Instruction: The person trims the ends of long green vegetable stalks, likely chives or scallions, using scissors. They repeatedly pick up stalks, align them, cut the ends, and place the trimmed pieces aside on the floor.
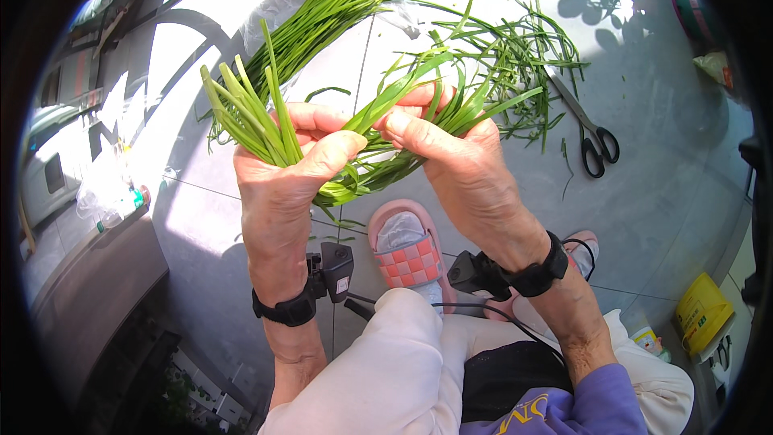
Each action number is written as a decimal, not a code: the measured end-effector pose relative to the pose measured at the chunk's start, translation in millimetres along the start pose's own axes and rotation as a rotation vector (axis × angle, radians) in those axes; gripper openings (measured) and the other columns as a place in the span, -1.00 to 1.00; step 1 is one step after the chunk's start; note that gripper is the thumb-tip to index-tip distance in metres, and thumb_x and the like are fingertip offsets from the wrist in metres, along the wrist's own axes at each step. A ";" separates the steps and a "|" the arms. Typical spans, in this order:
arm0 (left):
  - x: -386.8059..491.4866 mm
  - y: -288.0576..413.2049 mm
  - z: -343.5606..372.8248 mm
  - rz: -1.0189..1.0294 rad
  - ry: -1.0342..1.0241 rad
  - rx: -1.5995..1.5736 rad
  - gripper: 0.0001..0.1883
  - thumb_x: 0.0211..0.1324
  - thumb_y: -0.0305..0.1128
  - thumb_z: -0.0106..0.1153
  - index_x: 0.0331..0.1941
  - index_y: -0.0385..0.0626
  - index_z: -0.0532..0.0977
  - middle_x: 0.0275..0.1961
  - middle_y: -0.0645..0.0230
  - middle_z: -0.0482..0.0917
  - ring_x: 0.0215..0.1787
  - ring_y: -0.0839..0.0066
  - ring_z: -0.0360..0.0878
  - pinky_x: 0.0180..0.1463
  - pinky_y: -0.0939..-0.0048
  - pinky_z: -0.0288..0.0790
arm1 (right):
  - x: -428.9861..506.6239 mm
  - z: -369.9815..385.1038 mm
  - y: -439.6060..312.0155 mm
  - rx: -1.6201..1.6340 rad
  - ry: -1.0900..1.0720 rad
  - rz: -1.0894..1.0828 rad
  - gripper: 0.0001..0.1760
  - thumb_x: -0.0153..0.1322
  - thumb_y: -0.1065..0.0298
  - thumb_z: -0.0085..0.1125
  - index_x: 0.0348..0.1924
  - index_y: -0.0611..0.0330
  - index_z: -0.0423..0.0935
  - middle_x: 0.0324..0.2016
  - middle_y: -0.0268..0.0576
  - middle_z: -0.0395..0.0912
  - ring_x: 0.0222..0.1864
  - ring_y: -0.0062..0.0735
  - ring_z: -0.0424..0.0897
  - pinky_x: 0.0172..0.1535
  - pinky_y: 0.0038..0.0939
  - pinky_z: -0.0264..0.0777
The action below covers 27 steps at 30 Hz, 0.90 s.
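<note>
A bunch of long flat green leaves, seemingly garlic chives (266, 127), lies across both my hands, its thick pale ends up at the left. My left hand (296, 157) is closed around the stem part. Thumb and fingers of my right hand (447, 133) pinch leaves near the drooping leafy end. Behind my left hand, a larger pile of chives (320, 18) rests on a clear plastic bag on the tiled floor. Past my right hand are scattered loose leaves (513, 54), and scissors with black handles (580, 109) lie partly against them, blade tips among the leaves.
My feet in pink checkered slippers (407, 260) are just below the hands. A yellow container (703, 314) stands at the lower right. A dark cabinet edge (102, 260) and a bottle (130, 199) are on the left. A black cable (483, 305) runs between the wrist-worn devices.
</note>
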<state>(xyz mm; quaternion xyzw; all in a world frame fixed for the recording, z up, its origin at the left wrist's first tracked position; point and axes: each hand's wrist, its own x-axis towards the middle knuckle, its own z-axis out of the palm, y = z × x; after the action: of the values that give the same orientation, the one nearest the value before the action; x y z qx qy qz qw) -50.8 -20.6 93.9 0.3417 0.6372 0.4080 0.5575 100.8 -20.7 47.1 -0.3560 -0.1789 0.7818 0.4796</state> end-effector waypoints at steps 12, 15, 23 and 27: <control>1.4 -1.5 3.9 -0.008 -0.025 0.023 -0.83 -0.13 -0.62 0.24 -0.38 -0.25 0.51 -0.47 0.41 0.56 -0.47 0.70 0.49 -0.33 0.70 0.37 | 1.8 -3.4 4.0 0.020 0.021 0.005 -0.83 0.30 0.48 0.16 -0.24 0.25 0.48 -0.32 -0.29 0.53 -0.26 -0.61 0.46 -0.12 -0.52 0.32; 2.6 -2.2 2.8 -0.014 -0.027 0.024 -0.83 -0.14 -0.61 0.25 -0.37 -0.25 0.51 -0.46 0.40 0.56 -0.46 0.70 0.49 -0.32 0.69 0.37 | 1.8 -4.4 4.7 0.018 0.019 0.016 -0.84 0.30 0.47 0.14 -0.25 0.24 0.48 -0.33 -0.28 0.53 -0.27 -0.59 0.46 -0.13 -0.51 0.30; 3.6 -1.7 2.6 -0.026 -0.017 0.021 -0.84 -0.14 -0.60 0.26 -0.39 -0.24 0.51 -0.49 0.41 0.56 -0.51 0.71 0.47 -0.37 0.69 0.34 | 1.3 -13.1 11.1 -0.027 0.212 0.030 -0.71 0.26 0.45 0.15 -0.15 0.27 0.46 -0.29 -0.28 0.53 -0.22 -0.60 0.42 -0.17 -0.52 0.23; 2.4 -1.7 3.5 -0.025 -0.002 0.027 -0.84 -0.15 -0.62 0.25 -0.40 -0.23 0.51 -0.49 0.42 0.55 -0.51 0.73 0.45 -0.38 0.70 0.34 | 9.8 -26.9 3.9 -0.395 0.570 -0.153 -0.45 0.25 0.37 0.24 0.03 0.41 0.28 -0.08 -0.11 0.42 -0.10 -0.51 0.39 -0.01 -0.42 0.27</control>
<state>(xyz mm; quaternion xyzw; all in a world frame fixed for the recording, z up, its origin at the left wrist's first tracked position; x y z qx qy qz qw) -47.7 -18.7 91.1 0.3419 0.6461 0.3920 0.5586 115.2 -15.6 22.6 -0.6312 -0.2119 0.5633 0.4893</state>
